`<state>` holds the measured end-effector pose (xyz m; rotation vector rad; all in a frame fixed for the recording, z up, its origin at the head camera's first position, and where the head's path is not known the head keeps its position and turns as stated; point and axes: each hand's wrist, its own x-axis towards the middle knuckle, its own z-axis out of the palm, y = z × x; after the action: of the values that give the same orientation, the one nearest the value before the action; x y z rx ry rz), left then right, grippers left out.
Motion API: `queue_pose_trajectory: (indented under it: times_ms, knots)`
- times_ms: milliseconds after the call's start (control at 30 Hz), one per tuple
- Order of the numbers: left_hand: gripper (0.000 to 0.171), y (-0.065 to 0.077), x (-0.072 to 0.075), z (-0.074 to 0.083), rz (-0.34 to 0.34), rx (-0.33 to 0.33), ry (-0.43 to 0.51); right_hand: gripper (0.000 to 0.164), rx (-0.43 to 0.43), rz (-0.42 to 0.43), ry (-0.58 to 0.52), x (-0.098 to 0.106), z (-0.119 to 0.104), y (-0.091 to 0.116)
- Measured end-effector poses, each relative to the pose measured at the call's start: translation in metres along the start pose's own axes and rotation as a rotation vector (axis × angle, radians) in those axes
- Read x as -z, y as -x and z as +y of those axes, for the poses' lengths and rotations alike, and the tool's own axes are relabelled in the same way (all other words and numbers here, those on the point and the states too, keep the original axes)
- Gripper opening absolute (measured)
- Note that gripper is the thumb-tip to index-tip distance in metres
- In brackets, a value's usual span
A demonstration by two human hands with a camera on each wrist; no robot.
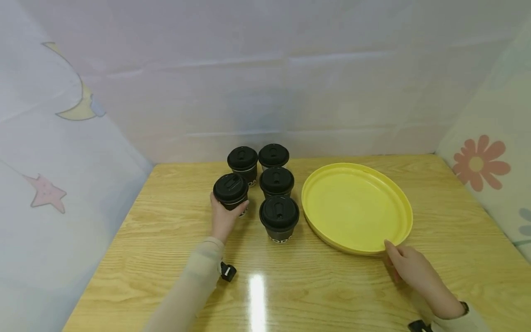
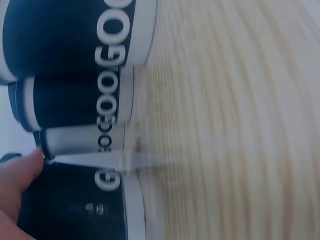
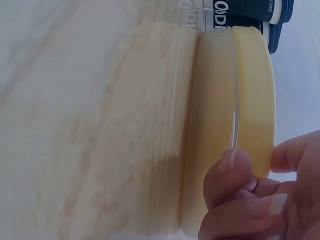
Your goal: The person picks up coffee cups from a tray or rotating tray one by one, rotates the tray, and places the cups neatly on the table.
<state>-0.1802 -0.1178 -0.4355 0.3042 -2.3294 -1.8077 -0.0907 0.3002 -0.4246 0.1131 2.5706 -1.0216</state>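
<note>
My left hand (image 1: 224, 218) grips a dark paper coffee cup (image 1: 230, 188) with a black lid, its thumb and fingers around the side. In the left wrist view the thumb (image 2: 22, 175) lies on the cup's upper part, and the cup stands upright close to the wood. On the right, my right hand (image 1: 410, 267) pinches the near rim of a round yellow tray (image 1: 356, 207). The right wrist view shows the thumb and fingers on either side of the tray's edge (image 3: 256, 100), with the fingers curled under the lip.
Several more lidded cups stand between the held cup and the tray, among them a near one (image 1: 279, 216) and a far one (image 1: 274, 156). Everything sits on a wooden table (image 1: 315, 286). A pale cloth backdrop (image 1: 257, 92) rises behind and at both sides.
</note>
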Motion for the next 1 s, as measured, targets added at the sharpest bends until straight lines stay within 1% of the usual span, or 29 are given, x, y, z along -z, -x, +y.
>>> queue_pose_trajectory:
  times_ms: [100, 200, 267, 333, 400, 467, 633, 700, 733, 800, 867, 1000]
  knots:
    - [0.1, 0.0, -0.007, 0.001, 0.063, -0.012, 0.035, 0.066, -0.004, -0.007, -0.013, 0.0, 0.001, 0.0]
    - [0.099, 0.001, -0.011, 0.001, 0.105, 0.003, 0.053, 0.066, -0.001, -0.005, -0.013, -0.001, 0.001, 0.0]
    - [0.099, 0.001, -0.011, 0.001, 0.124, 0.017, 0.061, 0.066, 0.006, -0.001, -0.01, -0.001, 0.001, 0.0]
    - [0.098, 0.001, -0.01, 0.0, 0.121, 0.032, 0.064, 0.067, 0.017, 0.006, -0.008, -0.001, 0.001, 0.0]
    - [0.097, 0.0, -0.006, -0.001, 0.095, 0.033, 0.059, 0.067, 0.025, 0.011, -0.007, -0.001, 0.0, 0.0]
    - [0.096, -0.002, 0.0, -0.004, 0.041, 0.032, 0.049, 0.067, 0.026, 0.013, -0.011, -0.001, 0.0, 0.0]
    - [0.093, -0.011, 0.022, -0.007, -0.153, 0.013, 0.001, 0.067, 0.013, 0.004, -0.026, 0.0, 0.0, 0.0]
    - [0.091, -0.014, 0.029, -0.007, -0.219, 0.005, -0.021, 0.067, 0.013, 0.001, -0.027, 0.0, 0.0, 0.0]
    - [0.09, -0.015, 0.031, -0.008, -0.242, 0.002, -0.026, 0.067, 0.016, 0.002, -0.026, 0.0, -0.001, 0.0]
    - [0.09, -0.015, 0.033, -0.009, -0.256, -0.011, -0.036, 0.067, 0.02, 0.004, -0.025, 0.0, -0.001, 0.001]
    - [0.092, -0.014, 0.03, -0.01, -0.234, -0.027, -0.039, 0.067, 0.027, 0.006, -0.02, 0.0, -0.001, 0.001]
    - [0.097, -0.006, 0.017, -0.01, -0.126, -0.054, -0.038, 0.067, 0.012, -0.001, -0.025, 0.0, -0.001, 0.001]
